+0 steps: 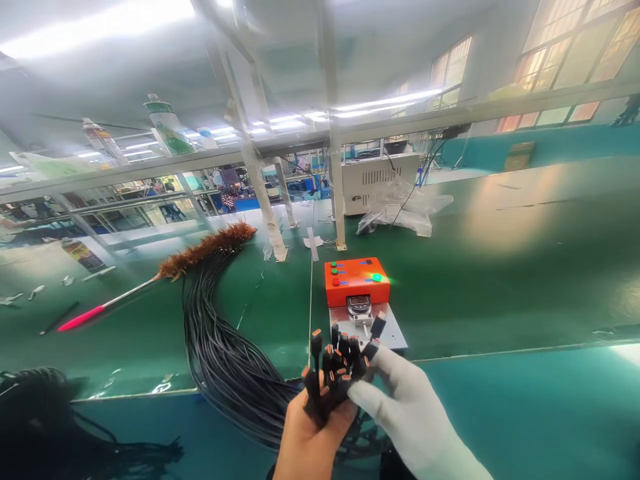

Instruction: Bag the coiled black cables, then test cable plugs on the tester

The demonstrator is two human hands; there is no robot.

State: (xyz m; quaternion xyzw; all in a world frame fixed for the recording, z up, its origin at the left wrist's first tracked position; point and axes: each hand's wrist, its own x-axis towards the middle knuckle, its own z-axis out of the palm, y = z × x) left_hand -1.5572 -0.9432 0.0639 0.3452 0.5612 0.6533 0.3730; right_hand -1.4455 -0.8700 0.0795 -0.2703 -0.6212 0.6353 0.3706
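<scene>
My bare left hand (310, 437) is closed round a bunch of black cable ends with orange-tipped plugs (340, 370), held upright near the bottom middle. My right hand (407, 407), in a white glove, touches the right side of the bunch, its fingers pinching at one plug. The cables trail back as a thick black bundle (220, 347) across the green table, their far ends fanned out in copper-coloured tips (210, 247). Just beyond the plugs stands an orange test box (356, 280) with coloured buttons, a lit green light and a small digital gauge (359, 305) on a metal plate.
A pink-handled rod (95, 313) lies at the left of the green table (500, 287). A white machine (380, 180) and crumpled plastic sheet (405, 213) sit behind metal frame posts (265, 200). More black cable (45, 413) is piled at the lower left.
</scene>
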